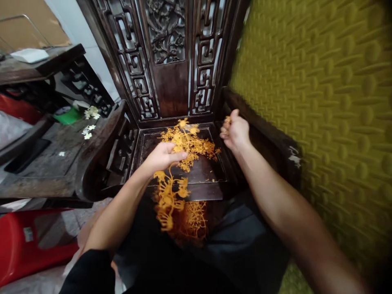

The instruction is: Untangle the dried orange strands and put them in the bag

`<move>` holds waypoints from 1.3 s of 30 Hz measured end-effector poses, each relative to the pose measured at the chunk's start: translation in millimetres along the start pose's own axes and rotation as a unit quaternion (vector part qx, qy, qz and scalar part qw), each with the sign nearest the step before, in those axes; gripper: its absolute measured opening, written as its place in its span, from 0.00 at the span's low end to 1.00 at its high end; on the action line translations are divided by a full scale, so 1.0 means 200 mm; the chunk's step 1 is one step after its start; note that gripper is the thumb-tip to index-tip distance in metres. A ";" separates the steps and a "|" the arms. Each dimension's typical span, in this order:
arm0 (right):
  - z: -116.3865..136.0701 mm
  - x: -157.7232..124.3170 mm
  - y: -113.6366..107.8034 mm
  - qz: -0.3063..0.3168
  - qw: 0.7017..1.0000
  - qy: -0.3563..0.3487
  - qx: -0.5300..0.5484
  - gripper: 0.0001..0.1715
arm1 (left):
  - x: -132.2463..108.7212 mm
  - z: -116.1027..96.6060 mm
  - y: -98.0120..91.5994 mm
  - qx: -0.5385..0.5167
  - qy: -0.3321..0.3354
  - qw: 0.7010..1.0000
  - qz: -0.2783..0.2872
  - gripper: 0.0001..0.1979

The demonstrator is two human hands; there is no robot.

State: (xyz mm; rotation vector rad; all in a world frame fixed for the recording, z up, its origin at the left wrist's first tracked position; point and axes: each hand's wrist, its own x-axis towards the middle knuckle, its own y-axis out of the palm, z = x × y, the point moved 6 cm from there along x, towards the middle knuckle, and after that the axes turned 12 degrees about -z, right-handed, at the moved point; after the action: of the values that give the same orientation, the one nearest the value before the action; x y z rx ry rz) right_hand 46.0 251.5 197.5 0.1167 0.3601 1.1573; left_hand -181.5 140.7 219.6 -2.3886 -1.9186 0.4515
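My left hand point(165, 157) is closed on a strand of orange plastic flower-like pieces point(167, 200), part of which dangles below the hand toward my lap. Behind the fingers lies a tangled pile of similar orange pieces point(199, 145) on the dark wooden chair seat point(205, 171). Off to the right, near the chair's armrest, my right hand point(237, 130) is raised with its fingers curled around small orange plastic pieces point(227, 120). Between my legs, below the seat edge, more thin orange pieces point(196, 218) sit in a heap; what contains them is hard to make out.
The carved chair back point(171, 90) rises behind the seat. A yellow-green textured surface point(321, 94) borders the right side. At left, a second wooden chair point(39, 159) bears a green tape roll point(67, 115) and pale flower-like bits point(88, 131). A red plastic stool point(18, 245) stands lower left.
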 end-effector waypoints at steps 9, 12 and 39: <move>-0.22 -0.33 0.18 0.149 0.921 0.314 0.176 0.12 | 0.01 0.06 -0.05 0.007 0.002 1.000 -0.027 0.24; -0.23 -0.34 0.18 0.174 0.914 0.311 0.192 0.02 | 0.00 0.07 -0.04 0.026 0.008 1.000 -0.012 0.23; -0.10 -0.33 0.19 0.096 0.958 -0.218 -0.157 0.32 | -0.04 0.05 0.03 0.088 0.012 0.995 0.047 0.16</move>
State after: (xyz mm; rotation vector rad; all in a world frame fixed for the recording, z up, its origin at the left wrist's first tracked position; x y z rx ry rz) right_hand -16.8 203.9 203.9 0.1279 -0.2323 1.3279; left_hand -180.2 129.6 211.1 -2.3663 -1.6842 0.5690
